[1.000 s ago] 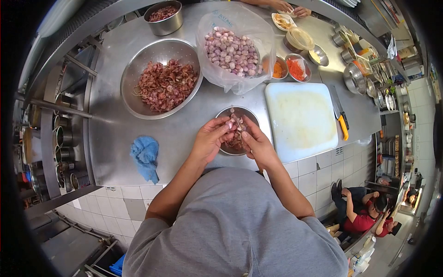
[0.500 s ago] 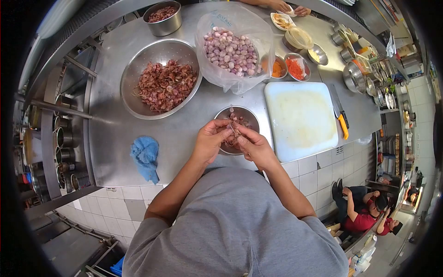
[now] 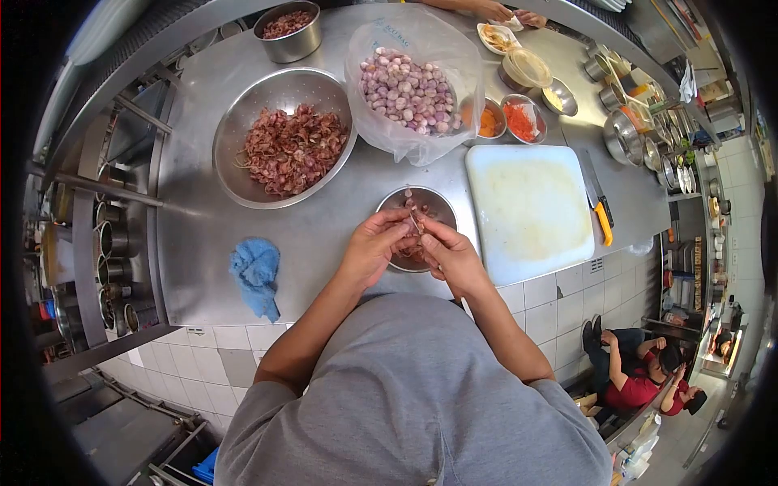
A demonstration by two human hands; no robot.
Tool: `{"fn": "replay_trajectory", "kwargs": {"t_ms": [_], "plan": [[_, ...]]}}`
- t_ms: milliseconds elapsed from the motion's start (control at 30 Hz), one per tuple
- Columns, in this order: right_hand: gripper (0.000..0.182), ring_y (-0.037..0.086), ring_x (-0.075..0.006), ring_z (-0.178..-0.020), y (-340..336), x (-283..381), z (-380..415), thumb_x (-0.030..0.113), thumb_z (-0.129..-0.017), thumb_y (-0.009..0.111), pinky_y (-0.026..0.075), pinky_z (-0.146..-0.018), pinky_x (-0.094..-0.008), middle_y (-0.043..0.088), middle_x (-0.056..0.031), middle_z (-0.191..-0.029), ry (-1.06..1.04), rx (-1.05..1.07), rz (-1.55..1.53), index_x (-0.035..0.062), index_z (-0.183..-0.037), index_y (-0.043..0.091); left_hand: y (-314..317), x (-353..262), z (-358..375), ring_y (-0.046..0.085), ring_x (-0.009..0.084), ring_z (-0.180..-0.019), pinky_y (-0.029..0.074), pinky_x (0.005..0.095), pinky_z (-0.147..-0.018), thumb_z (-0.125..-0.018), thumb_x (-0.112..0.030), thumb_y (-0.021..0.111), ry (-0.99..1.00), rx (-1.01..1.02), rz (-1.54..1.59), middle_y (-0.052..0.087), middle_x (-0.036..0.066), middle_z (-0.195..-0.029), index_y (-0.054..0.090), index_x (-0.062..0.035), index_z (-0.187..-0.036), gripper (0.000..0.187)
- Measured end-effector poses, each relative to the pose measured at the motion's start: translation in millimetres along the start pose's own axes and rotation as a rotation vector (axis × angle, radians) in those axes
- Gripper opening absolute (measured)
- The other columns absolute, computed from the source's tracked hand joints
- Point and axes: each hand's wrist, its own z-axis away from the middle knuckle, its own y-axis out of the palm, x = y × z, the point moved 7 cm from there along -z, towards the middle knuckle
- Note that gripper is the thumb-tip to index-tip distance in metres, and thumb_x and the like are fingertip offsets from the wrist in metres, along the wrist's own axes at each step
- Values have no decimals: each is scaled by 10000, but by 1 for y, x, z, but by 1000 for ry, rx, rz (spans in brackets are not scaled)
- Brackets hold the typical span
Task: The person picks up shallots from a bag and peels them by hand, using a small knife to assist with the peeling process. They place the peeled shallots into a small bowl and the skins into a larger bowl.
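Observation:
Over a small steel bowl [image 3: 444,206] that holds reddish shallot pieces, my left hand [image 3: 372,247] and my right hand [image 3: 454,257] meet with fingertips pinched around a small shallot [image 3: 415,219]. Its details are partly hidden by the fingers. A plastic bag [image 3: 446,44] of unpeeled-looking pinkish shallots [image 3: 405,89] stands beyond the bowl. Left of the bag, a large perforated bowl [image 3: 235,162] contains a heap of reddish-brown skins [image 3: 296,151]. A white cutting board [image 3: 531,211] lies to the right of my right hand.
A blue cloth [image 3: 256,277] is at the left; a yellow-handled knife [image 3: 602,212] lies beside the board. Bowls of orange [image 3: 489,121] and red food [image 3: 519,120] are behind. Another person's hands [image 3: 510,14] show at the top; people in red [image 3: 636,393] are lower right.
My fingers have shifted slightly around the small shallot, and both hands stay close together over the bowl. The other person's hands at the top have moved a little.

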Motion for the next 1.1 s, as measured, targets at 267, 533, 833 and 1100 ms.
{"fn": "replay_trajectory", "kwargs": {"t_ms": [267, 533, 833, 1100], "plan": [[369, 350, -20, -548, -10, 6, -4, 168, -980, 586, 272, -447, -188, 460, 63, -703, -32, -102, 0, 168, -1348, 568, -13, 3, -5, 644, 185, -1032, 561, 289, -849, -949, -61, 583, -12, 26, 30, 627, 117, -1208, 585, -24, -1196, 250], [378, 373, -43, -594, 4, 2, 1, 126, -995, 541, 286, -450, -182, 478, 62, -768, 48, 32, 34, 150, -1372, 539, 4, -3, -3, 645, 151, -973, 555, 248, -782, -962, -79, 571, -13, 63, -9, 623, 75, -1184, 548, -72, -1270, 309], [419, 393, -54, -611, -25, 22, 2, 170, -999, 534, 294, -445, -186, 462, 49, -748, -59, -132, -7, 126, -1412, 483, -28, -17, -6, 610, 86, -773, 481, 224, -621, -943, -79, 598, 100, -197, -522, 647, 27, -971, 613, -32, -1165, 228], [402, 362, -12, -585, -41, 16, 27, 226, -971, 582, 280, -457, -166, 439, 75, -701, -37, -178, 82, 150, -1363, 539, 24, 10, -56, 649, 339, -848, 509, 421, -753, -864, -144, 626, 426, 229, -1741, 658, 177, -953, 661, 9, -1006, 212]]}}
